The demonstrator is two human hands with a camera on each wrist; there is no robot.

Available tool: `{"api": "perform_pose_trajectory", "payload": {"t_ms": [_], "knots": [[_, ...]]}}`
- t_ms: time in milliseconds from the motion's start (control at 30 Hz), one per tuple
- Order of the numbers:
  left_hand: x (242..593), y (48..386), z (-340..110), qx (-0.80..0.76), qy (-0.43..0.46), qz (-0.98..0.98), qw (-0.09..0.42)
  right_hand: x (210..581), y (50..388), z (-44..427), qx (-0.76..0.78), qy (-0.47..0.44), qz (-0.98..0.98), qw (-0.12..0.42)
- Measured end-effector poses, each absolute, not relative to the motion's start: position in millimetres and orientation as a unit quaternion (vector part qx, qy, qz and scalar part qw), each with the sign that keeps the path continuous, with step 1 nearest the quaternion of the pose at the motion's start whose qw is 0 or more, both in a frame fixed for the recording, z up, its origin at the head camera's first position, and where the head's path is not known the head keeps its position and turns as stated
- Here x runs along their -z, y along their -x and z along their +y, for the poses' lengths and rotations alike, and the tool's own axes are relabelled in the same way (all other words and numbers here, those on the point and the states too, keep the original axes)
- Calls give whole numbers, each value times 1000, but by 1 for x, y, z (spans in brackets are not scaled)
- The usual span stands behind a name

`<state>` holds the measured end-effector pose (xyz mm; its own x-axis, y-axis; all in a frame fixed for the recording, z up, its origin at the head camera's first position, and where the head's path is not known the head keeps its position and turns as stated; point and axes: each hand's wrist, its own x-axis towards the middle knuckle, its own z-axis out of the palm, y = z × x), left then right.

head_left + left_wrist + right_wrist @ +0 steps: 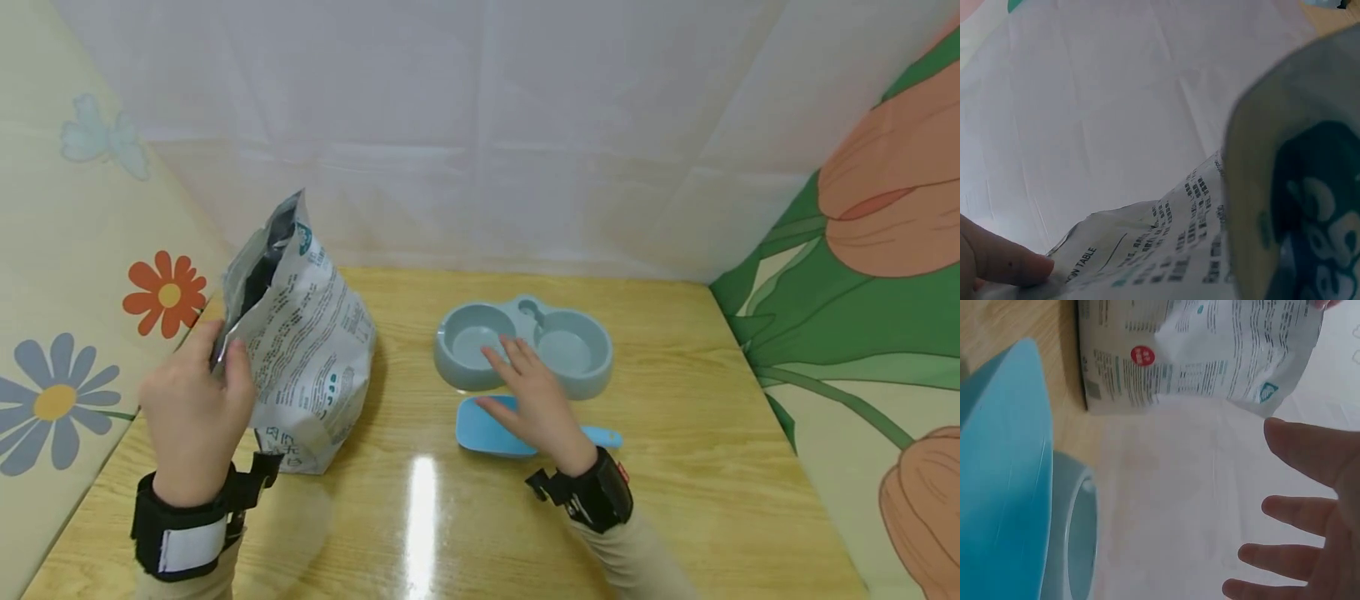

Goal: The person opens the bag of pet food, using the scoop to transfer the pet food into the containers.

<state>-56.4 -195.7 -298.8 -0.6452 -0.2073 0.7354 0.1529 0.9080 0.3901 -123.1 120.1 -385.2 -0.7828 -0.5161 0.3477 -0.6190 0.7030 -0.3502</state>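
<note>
A whitish printed bag (315,350) stands upright at the left of the table, its top gaping with a dark inside. My left hand (197,392) pinches the near edge of its mouth between thumb and fingers; in the left wrist view a fingertip (1016,262) lies on the printed edge. Over a blue scoop (487,427), my right hand (542,400) is held with fingers spread and nothing in them. The hand covers part of the scoop, whose handle points right. Just behind sits a grey-green double bowl (596,379). From the right wrist, the scoop (1004,487) looms close at left.
The wooden table (690,467) carries these things. A white sheet (480,150) hangs along the back. Flower-printed panels stand at the left (67,275) and right (862,333) sides.
</note>
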Motion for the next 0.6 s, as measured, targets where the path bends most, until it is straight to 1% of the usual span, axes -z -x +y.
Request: {"api": "perform_pose_trajectory", "payload": {"t_ms": [200, 300, 467, 600], "knots": [[301, 60, -197, 217, -7, -867, 449, 381, 124, 93, -285, -344, -886, 125], [301, 60, -197, 211, -8, -866, 454, 376, 125, 78, -313, -353, -873, 125], [300, 60, -194, 210, -8, -866, 454, 360, 130, 53, -352, -361, -858, 97], [301, 61, -191, 222, -2, -861, 458, 342, 141, 30, -374, -375, -844, 78]]}}
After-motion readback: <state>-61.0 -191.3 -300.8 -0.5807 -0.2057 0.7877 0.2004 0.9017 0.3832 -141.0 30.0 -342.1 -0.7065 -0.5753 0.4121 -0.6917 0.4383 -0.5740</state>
